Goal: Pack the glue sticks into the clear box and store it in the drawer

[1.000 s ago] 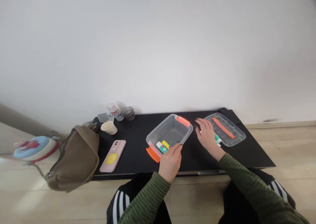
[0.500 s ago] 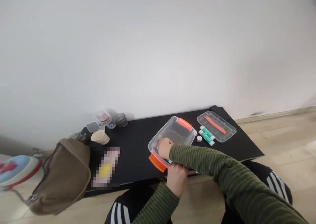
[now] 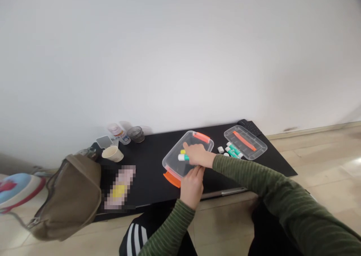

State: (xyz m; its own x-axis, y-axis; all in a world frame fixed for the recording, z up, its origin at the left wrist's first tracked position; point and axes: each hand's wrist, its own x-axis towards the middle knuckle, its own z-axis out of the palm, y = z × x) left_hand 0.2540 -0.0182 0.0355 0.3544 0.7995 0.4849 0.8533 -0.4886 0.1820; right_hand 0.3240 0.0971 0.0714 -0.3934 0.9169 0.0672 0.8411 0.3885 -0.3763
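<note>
Grips the near right part of the rim of the clear box (image 3: 173, 153) at centre frame with the left hand (image 3: 192, 184), fingers bent over the wall. Could tip the box toward the bottom of the frame by leaning too hard there, or drag it along the black bench (image 3: 150, 173). Could also snag the near orange latch (image 3: 172, 179), flared outward at lower centre.

Reaches over the same rim with the right hand (image 3: 196, 154), close above the left fingertips in the frame; cannot tell whether to call it clamped on the white-capped green tube (image 3: 182, 157) or only laid over it. Could lose that tube through a loose hold, or bump one hand with the other from working so close together.

Contains, inside the box, at least that green tube and, just beyond, a yellow tube (image 3: 183, 151), partly covered by the right hand; cannot make out anything underneath.

Shows, right of centre, a pair of green tubes (image 3: 233, 148) beside the clear lid (image 3: 251, 137), with a loose white cap (image 3: 220, 150) to their left. Could set these rolling through a brush from the right sleeve (image 3: 248, 173).

Shows a paper cup (image 3: 113, 153) upright left of centre, then a bottle (image 3: 120, 134) and a dark jar (image 3: 136, 134) against the wall; cannot read the contents of any.
</note>
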